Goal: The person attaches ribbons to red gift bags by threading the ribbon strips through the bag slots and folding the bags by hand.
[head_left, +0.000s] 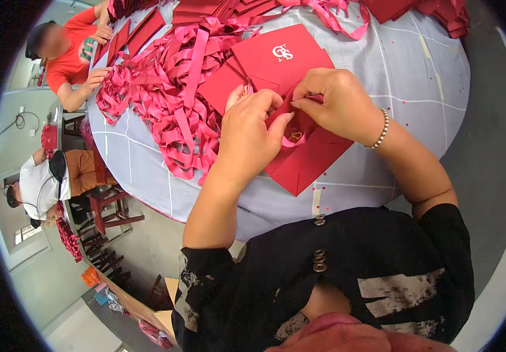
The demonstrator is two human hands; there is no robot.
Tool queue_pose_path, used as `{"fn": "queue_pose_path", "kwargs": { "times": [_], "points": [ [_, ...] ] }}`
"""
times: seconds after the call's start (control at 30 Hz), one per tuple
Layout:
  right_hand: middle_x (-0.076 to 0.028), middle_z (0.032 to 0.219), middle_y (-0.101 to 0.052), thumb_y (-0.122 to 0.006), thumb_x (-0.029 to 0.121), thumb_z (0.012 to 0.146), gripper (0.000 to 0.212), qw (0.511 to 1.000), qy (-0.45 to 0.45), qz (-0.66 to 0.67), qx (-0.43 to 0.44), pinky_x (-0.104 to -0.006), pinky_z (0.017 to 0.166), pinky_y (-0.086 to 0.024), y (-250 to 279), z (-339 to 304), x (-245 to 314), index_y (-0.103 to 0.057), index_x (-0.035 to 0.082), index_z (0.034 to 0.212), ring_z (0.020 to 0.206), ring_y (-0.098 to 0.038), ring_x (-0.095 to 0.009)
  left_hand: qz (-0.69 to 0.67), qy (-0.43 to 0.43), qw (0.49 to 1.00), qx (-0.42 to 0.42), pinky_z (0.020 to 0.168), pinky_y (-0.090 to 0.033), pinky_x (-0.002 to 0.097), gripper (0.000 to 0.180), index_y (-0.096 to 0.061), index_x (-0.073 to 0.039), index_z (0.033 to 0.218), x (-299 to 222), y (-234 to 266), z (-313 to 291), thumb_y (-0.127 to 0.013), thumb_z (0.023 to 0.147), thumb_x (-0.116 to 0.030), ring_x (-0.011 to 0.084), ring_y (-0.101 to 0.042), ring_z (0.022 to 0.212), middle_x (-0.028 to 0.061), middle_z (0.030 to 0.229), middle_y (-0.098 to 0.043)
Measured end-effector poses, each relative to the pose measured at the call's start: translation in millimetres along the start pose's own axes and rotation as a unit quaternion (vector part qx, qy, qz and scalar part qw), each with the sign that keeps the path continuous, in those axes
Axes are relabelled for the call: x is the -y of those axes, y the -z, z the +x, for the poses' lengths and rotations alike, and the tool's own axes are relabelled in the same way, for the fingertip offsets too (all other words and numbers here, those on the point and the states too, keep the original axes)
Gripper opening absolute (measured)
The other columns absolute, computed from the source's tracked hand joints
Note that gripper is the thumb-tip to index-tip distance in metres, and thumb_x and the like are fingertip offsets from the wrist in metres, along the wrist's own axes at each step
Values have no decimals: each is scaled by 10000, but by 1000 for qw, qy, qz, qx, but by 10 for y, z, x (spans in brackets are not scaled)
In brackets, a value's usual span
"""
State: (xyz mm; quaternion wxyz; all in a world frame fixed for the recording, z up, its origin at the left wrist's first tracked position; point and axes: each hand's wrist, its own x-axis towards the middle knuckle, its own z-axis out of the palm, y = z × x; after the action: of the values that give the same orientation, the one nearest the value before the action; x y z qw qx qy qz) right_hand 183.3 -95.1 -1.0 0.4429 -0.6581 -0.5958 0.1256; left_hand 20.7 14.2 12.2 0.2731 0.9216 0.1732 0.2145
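Observation:
A red paper gift bag (317,155) lies on the cloth in front of me, partly under my hands. My left hand (250,126) is closed at the bag's left side, thumb and fingers curled round a red ribbon (288,144) that runs along the bag's opening. Thumb and forefinger of my right hand (341,102) pinch the same ribbon at the bag's upper edge. Exactly where the ribbon meets the bag is hidden by my fingers. Just beyond my hands lie more flat red bags (285,56), the top one with a white printed mark.
Loose pink-red ribbons (179,120) are heaped left of my hands on the grey checked tablecloth (388,76). Stacked red bags (393,7) sit along the far side. A co-worker in orange (77,50) handles red pieces at the left; another person (44,179) sits farther back near wooden stools (109,202).

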Motion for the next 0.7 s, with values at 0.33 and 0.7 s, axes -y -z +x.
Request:
{"fn": "queue_pose_path", "kwargs": {
  "times": [0.33, 0.7],
  "points": [
    [-115, 820, -682, -719, -5, 746, 75, 999, 31, 38, -11, -328, 624, -540, -8, -50, 72, -686, -4, 813, 705, -667, -274, -10, 20, 1000, 12, 1029, -396, 508, 182, -603, -48, 878, 0, 57, -8, -746, 768, -75, 309, -630, 778, 97, 786, -641],
    [-98, 856, -689, -745, -3, 762, 178, 998, 61, 15, 7, -311, 684, -528, 208, 22, 129, -713, 14, 936, 751, -654, -233, 10, -107, 994, -26, 994, -406, 507, 163, -610, -48, 868, -13, 61, -18, -718, 747, -62, 289, -626, 787, 93, 796, -633]
  ]
}}
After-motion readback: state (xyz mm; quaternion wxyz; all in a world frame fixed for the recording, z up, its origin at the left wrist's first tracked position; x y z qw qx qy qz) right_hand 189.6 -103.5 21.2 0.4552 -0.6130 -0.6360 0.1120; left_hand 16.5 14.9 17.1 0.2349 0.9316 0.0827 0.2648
